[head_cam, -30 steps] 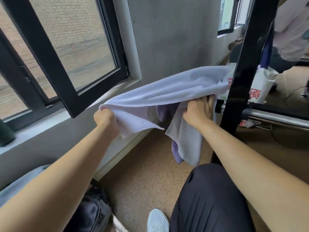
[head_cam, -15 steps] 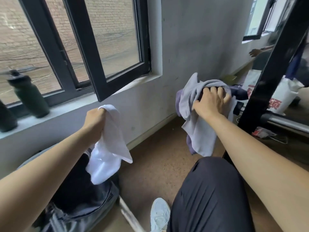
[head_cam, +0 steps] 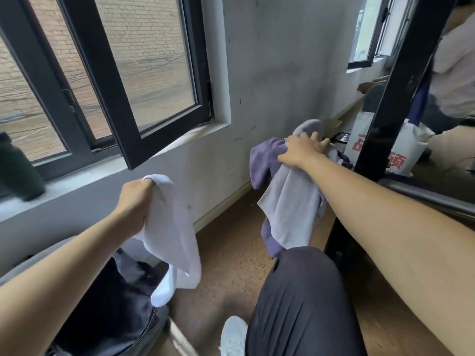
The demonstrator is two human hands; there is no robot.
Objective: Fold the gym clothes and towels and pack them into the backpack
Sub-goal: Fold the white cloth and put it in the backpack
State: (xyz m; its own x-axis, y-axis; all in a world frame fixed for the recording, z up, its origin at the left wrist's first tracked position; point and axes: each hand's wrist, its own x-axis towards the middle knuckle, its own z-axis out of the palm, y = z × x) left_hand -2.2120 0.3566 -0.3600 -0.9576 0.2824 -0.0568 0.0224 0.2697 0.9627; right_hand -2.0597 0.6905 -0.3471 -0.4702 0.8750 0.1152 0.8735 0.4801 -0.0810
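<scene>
So your left hand (head_cam: 133, 201) is fisted round the top of a white towel (head_cam: 172, 235), which hangs right over the open backpack (head_cam: 115, 304). Your right hand (head_cam: 300, 150), well off to the right of the backpack, has its fingers curled over a bunched grey towel (head_cam: 290, 201) draped on a purple garment (head_cam: 264, 160). Up left of the backpack, a dark bottle (head_cam: 18, 173) sits on the sill.

Backpack (head_cam: 115, 304): cut off by the bottom edge, partly behind the left forearm (head_cam: 64, 265) and the white towel (head_cam: 169, 227).
Bottle (head_cam: 18, 173): cropped by the left edge, blurred.
Right hand (head_cam: 300, 150): fingertips sunk into the grey towel (head_cam: 290, 206); the towel's support is hidden.
White bag (head_cam: 408, 152): red print half behind the black post (head_cam: 393, 98).
</scene>
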